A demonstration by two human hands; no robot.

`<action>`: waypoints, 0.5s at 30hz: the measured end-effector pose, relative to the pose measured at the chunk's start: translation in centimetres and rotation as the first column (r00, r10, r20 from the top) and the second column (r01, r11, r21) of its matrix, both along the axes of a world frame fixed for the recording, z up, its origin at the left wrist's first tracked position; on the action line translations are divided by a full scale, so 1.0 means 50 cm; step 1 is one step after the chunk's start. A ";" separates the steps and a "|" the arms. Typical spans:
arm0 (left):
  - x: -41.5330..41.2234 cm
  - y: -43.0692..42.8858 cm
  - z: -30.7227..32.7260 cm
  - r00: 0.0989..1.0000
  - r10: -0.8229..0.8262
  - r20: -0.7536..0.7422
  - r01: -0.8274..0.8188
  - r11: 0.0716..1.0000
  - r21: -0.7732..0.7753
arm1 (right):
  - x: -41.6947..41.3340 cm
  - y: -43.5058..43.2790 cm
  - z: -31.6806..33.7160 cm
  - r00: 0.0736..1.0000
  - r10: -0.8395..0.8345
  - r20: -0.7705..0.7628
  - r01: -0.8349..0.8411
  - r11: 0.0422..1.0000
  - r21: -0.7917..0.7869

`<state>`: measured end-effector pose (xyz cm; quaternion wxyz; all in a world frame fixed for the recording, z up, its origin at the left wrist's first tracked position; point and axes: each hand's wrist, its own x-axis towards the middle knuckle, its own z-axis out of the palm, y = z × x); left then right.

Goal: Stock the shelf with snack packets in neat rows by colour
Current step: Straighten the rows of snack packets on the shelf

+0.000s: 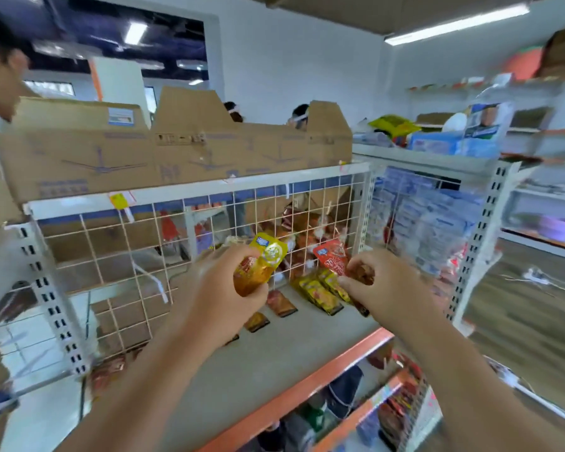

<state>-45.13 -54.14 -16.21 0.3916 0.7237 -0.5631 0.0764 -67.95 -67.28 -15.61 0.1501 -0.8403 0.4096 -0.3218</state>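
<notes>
The yellow packet (263, 262) looks light and soft, a small foil sachet that should bend and crackle under a squeeze. Its glossy skin may be slippery, so a pinch across a flat sealed end or a loose wrap round the middle suits it best. It is yellow at the top with a pale round mark and shades to orange-brown below. The left hand (222, 288) holds it above the shelf (274, 360), fingers curled round its lower half.

The red packet (331, 259) is of the same size and likely as light. The right hand (375, 285) pinches its lower end between thumb and curled fingers. Something brown shows inside that grip, perhaps another packet.

Just below the two hands, a yellow row (320, 291) lies flat on the shelf, with brown packets (282, 303) in a line to its left. A white wire mesh (111, 256) backs the shelf, and more packets lie heaped behind it. Cardboard boxes (111, 151) stand on the tier above.
</notes>
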 end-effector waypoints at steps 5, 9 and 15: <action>0.017 -0.052 -0.112 0.998 0.057 -0.019 -0.057 0.998 0.025 | 0.020 -0.061 -0.080 0.998 0.040 -0.057 -0.040 0.999 -0.007; 0.081 -0.060 -0.195 0.992 0.113 -0.050 -0.109 0.992 0.068 | 0.095 -0.099 -0.142 0.989 0.113 -0.095 -0.111 0.994 0.022; 0.168 -0.018 -0.320 0.968 0.217 -0.124 -0.200 0.971 0.134 | 0.251 -0.094 -0.229 0.968 0.211 -0.133 -0.190 0.970 0.155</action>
